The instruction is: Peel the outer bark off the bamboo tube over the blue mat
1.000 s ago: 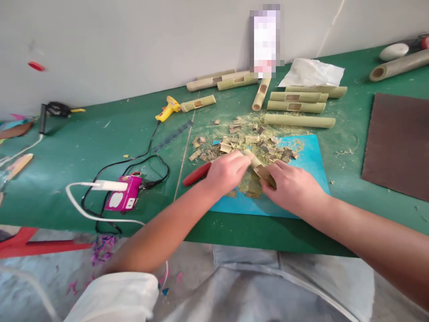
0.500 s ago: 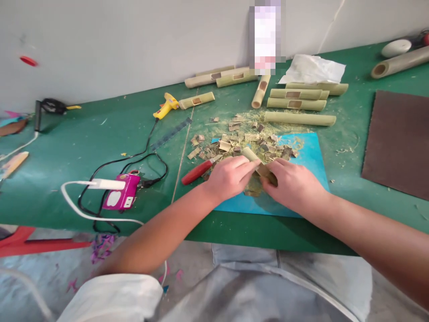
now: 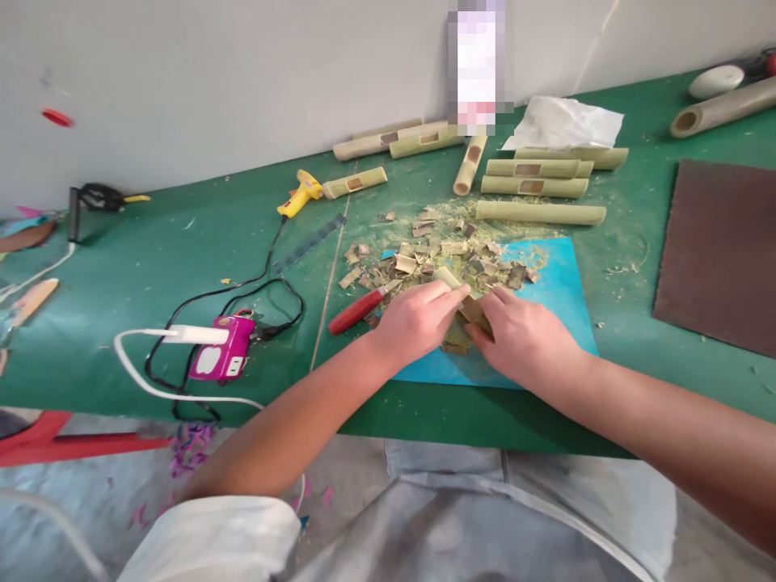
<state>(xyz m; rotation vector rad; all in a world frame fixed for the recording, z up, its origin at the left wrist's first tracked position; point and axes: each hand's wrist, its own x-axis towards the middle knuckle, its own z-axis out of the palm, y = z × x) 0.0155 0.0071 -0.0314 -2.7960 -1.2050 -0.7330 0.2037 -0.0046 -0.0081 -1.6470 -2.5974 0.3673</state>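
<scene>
My left hand (image 3: 419, 317) is closed on a short pale-green bamboo tube (image 3: 445, 278), its fingers pressed along the near side. My right hand (image 3: 522, 330) curls round the tube's lower right end. A brown, flat-looking patch (image 3: 476, 312) shows between the hands; whether it is a separate piece or part of the tube, I cannot tell. The tube slants over a blue sheet (image 3: 563, 311). Beyond the hands lie many bamboo chips (image 3: 418, 230) and pale shavings. A red-handled knife (image 3: 357, 312) rests left of my left hand, its blade tip near the chips.
Several bamboo tubes with cut openings (image 3: 533, 187) lie at the back, with an uncut-looking one (image 3: 539, 212) in front. A yellow glue gun (image 3: 301, 194), a ruler (image 3: 310, 244) and a pink power strip (image 3: 223, 349) with cords are left. A dark brown sheet (image 3: 721, 255) is right.
My right hand has shifted slightly left and down along the bamboo tube. The left hand keeps its hold in nearly the same place. The whole view has moved a little.
</scene>
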